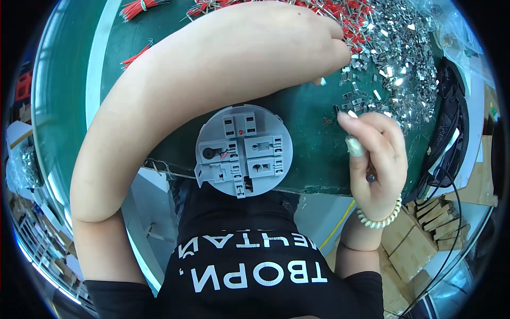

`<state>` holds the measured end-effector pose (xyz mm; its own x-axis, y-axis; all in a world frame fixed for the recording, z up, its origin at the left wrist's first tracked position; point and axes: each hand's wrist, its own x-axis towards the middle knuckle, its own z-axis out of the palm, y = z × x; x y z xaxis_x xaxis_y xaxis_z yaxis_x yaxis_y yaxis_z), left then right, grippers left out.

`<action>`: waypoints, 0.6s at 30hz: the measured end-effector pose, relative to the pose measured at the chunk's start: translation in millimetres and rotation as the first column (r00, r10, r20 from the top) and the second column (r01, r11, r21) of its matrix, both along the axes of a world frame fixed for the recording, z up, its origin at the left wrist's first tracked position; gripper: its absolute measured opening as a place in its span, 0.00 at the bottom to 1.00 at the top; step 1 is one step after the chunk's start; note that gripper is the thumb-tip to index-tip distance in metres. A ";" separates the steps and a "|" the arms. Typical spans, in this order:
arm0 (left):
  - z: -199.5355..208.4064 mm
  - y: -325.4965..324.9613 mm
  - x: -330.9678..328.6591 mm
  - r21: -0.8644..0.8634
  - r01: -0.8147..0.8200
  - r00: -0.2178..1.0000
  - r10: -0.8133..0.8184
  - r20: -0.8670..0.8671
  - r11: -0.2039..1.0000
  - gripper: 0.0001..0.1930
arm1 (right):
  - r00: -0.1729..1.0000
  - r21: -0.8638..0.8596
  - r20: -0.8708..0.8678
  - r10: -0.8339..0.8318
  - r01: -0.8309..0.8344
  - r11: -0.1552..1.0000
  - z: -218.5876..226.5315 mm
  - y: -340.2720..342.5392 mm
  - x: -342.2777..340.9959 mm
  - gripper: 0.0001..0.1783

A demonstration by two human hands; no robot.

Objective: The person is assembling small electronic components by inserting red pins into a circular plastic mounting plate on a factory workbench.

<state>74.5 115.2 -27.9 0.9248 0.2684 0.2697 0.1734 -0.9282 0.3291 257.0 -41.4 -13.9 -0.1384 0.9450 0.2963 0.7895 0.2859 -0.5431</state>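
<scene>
My left arm sweeps across the table, and my left hand [324, 48] is over the edge of the pile of red wires and small metal clips. Most of its fingers are hidden behind the hand; one fingertip shows below. My right hand [380, 154] is curled beside the loose clips, with a pale cover on one finger. Held in its palm is a dark round-ended thing [370, 176], mostly hidden. A tiny dark piece is at its fingertips. Between my arms, at the table's near edge, lies a round grey plastic housing [244, 151] with moulded slots and a black round part.
Shiny metal clips [406, 69] heap at the far right, with red wires [350, 21] beside them. A bundle of red wires [141, 8] lies far left. A black mesh bag [449, 122] and clear plastic bags [462, 32] line the right. Cardboard [417, 244] is stacked below.
</scene>
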 end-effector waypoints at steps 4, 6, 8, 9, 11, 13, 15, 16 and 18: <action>-0.7 -2.5 -2.4 -0.067 0.001 1.000 0.000 0.008 0.998 0.03 | 0.998 -0.029 -0.025 0.055 -0.056 0.998 -1.6 2.6 -2.2 0.20; -1.2 -4.4 -0.1 0.036 -0.003 1.000 0.004 -0.028 0.999 0.04 | 0.997 -0.003 -0.063 0.048 -0.048 0.999 -4.8 5.8 -7.6 0.20; 0.3 -5.9 -0.2 0.014 -0.017 0.999 0.018 -0.038 1.000 0.03 | 0.996 -0.010 -0.085 0.032 -0.033 0.999 -4.9 4.3 -8.7 0.19; 2.5 -6.9 -0.5 -0.006 -0.030 0.998 0.030 -0.047 1.000 0.03 | 0.994 -0.016 -0.106 0.013 -0.015 1.000 -4.4 2.8 -9.3 0.19; 1.9 -6.2 0.8 -0.028 -0.035 0.998 0.034 -0.054 0.999 0.04 | 0.992 -0.025 -0.123 -0.013 0.010 1.000 -2.9 0.9 -9.1 0.19; -5.0 -6.5 -1.5 -0.049 -0.049 0.999 0.050 0.004 0.998 0.04 | 0.993 -0.029 -0.121 -0.015 0.012 1.000 -2.2 0.8 -8.8 0.20; -4.6 -6.0 -6.8 -0.058 -0.064 0.998 0.065 0.026 0.996 0.05 | 0.992 -0.030 -0.127 -0.008 0.005 1.000 -3.5 2.4 -10.7 0.20; -1.1 -6.7 -11.4 -0.078 -0.090 0.990 0.098 0.097 0.993 0.06 | 0.992 -0.010 -0.129 0.016 -0.017 1.000 -5.1 3.3 -12.7 0.20; -0.2 -11.6 -16.8 -0.137 -0.118 0.956 0.150 0.251 0.983 0.08 | 0.992 0.015 -0.116 0.042 -0.041 0.999 -9.4 2.0 -13.6 0.21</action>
